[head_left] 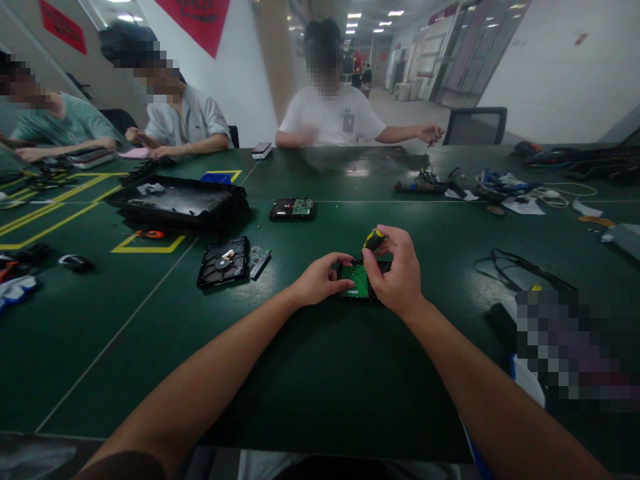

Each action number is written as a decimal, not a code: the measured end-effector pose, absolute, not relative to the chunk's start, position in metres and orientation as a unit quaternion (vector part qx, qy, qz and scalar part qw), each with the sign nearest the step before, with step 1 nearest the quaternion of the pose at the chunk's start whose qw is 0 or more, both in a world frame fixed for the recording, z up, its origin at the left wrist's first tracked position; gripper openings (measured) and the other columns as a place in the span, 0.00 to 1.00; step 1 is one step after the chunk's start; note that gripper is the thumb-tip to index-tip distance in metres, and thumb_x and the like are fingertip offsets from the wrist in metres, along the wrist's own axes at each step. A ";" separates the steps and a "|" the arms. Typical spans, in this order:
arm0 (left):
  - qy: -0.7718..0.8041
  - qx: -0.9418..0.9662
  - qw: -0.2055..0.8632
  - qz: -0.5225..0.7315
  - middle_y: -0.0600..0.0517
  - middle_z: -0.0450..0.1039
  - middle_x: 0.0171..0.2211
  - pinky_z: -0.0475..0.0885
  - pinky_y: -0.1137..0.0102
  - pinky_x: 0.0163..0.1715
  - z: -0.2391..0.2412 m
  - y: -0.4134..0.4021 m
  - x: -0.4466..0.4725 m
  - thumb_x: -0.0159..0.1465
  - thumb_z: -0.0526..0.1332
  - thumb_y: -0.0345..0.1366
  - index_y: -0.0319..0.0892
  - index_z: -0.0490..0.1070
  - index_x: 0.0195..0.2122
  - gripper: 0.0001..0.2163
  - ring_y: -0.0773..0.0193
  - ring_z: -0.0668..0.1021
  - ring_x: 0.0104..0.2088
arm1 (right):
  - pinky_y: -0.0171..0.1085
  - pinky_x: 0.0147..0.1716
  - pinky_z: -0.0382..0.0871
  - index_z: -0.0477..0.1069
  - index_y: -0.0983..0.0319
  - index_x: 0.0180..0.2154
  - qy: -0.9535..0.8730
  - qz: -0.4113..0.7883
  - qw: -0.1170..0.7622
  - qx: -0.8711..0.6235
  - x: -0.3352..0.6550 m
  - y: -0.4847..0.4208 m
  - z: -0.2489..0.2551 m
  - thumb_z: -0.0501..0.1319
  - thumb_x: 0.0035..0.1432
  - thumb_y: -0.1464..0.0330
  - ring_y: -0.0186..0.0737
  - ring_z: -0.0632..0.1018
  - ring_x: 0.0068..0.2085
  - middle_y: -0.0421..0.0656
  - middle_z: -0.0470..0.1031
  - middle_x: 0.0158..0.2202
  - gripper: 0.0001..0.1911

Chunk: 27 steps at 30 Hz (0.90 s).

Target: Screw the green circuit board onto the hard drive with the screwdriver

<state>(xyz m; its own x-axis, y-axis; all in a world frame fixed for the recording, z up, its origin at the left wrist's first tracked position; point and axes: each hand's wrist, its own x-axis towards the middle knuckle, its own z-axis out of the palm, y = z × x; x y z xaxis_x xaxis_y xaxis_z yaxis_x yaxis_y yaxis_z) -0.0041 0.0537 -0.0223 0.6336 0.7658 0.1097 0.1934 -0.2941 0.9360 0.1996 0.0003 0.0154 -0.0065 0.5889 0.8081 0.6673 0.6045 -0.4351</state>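
Note:
A hard drive with a green circuit board (356, 281) lies on the table before me. My left hand (327, 279) grips its left side, thumb and fingers at the near and far edges. My right hand (400, 270) is closed on a screwdriver (374, 239) with a yellow and black handle, held over the board; its tip is hidden by the fingers. Left of my hands rests another black hard drive (224, 263), with a loose circuit board (259, 261) beside it. Farther back is one more hard drive (293, 209) with its board showing.
Stacked black trays (180, 197) stand at the left, near yellow tape marks on the green table (300, 373). A mouse (76, 263) lies farther left. Cables (530, 267) and a blurred object (570, 347) are at the right. Several people sit across the table.

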 end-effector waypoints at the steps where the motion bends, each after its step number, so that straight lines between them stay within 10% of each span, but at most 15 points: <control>1: 0.318 0.752 0.502 0.286 0.45 0.74 0.55 0.65 0.78 0.19 -0.022 0.054 -0.004 0.62 0.72 0.34 0.42 0.67 0.60 0.26 0.78 0.72 0.22 | 0.50 0.43 0.82 0.62 0.53 0.64 -0.709 -0.041 0.546 -0.444 0.200 0.000 0.016 0.65 0.64 0.69 0.49 0.80 0.48 0.50 0.71 0.57 0.28; 27: 0.320 0.747 0.508 0.285 0.44 0.73 0.56 0.66 0.79 0.20 -0.025 0.055 -0.004 0.62 0.72 0.34 0.43 0.67 0.60 0.26 0.78 0.72 0.23 | 0.51 0.45 0.83 0.57 0.50 0.69 -0.726 -0.001 0.532 -0.435 0.200 0.001 0.014 0.62 0.66 0.71 0.47 0.80 0.47 0.50 0.67 0.62 0.34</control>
<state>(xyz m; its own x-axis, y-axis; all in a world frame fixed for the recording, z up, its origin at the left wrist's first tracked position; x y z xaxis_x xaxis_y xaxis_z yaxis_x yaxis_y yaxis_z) -0.0041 0.0549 -0.0253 0.6330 0.7676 0.1002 0.1883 -0.2782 0.9419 0.1996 0.0010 0.0135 -0.0546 0.6313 0.7736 0.6332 0.6210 -0.4620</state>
